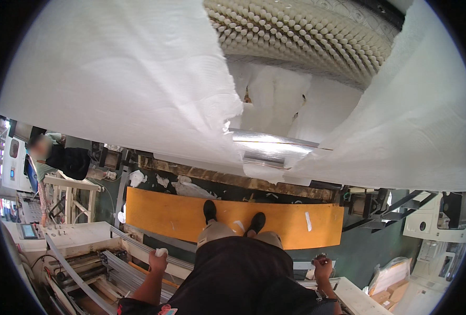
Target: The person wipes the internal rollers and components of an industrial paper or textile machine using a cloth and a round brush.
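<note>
My left hand (158, 258) hangs low at my left side, closed on a small wad of white paper (161, 252). Low on the right, my right hand (322, 268) is closed near a metal rail; whether it grips anything I cannot tell. I stand on an orange plank (165, 215), both black shoes on it. In front of me a wide white paper web (112, 79) is torn apart down the middle, with the right part (411, 121) hanging separately. A shiny metal roller (272, 149) and a studded embossing roll (301, 37) show through the gap.
A person (60, 157) stands at the far left by a white frame (73, 194). A control panel with a small screen (29, 230) and metal rails (86, 268) lie lower left. Paper scraps (186, 186) lie beyond the plank. Boxes (390, 283) and white machines (432, 220) stand at right.
</note>
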`<state>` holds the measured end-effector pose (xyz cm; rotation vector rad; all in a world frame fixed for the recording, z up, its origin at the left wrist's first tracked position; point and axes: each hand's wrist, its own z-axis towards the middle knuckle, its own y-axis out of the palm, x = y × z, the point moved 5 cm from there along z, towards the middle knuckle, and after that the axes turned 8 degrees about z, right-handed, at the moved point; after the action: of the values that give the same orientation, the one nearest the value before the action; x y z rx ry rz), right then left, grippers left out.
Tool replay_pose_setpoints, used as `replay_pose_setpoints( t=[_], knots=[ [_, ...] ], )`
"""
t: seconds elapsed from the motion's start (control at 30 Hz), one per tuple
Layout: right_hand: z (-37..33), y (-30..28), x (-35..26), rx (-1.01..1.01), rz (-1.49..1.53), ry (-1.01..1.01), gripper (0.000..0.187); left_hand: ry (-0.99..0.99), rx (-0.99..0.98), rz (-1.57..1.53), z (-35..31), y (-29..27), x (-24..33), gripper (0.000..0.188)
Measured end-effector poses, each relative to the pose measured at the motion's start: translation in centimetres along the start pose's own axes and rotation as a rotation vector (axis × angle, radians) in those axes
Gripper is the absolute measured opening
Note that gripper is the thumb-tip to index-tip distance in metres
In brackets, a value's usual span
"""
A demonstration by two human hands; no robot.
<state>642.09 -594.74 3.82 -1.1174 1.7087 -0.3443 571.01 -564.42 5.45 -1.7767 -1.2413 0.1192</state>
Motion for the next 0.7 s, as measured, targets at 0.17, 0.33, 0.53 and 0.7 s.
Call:
replay_pose_setpoints(
  t=[0.17, 0.33, 0.53, 0.7],
  knots=[
    [2.5, 1.6, -3.4, -0.103, 0.269, -0.178, 0.047, 0.123, 0.081, 0.160, -0.3, 2.5, -4.1, 0.056],
    [2.2, 1.0, -8.4, -0.007, 0.074, -0.251, 0.037, 0.242, 0.100, 0.199, -1.9, 4.4, 1.0, 0.057],
    [1.5, 1.6, -7.8, -0.106, 0.159, -0.245, 0.036, 0.366, 0.048, 0.192, -2.4, 4.5, 5.6, 0.056],
    [1.0, 3.0, -6.0, -0.119, 0.327, -0.227, 0.037, 0.375, 0.056, 0.128, -3.9, 3.1, 6.2, 0.057]
  ],
)
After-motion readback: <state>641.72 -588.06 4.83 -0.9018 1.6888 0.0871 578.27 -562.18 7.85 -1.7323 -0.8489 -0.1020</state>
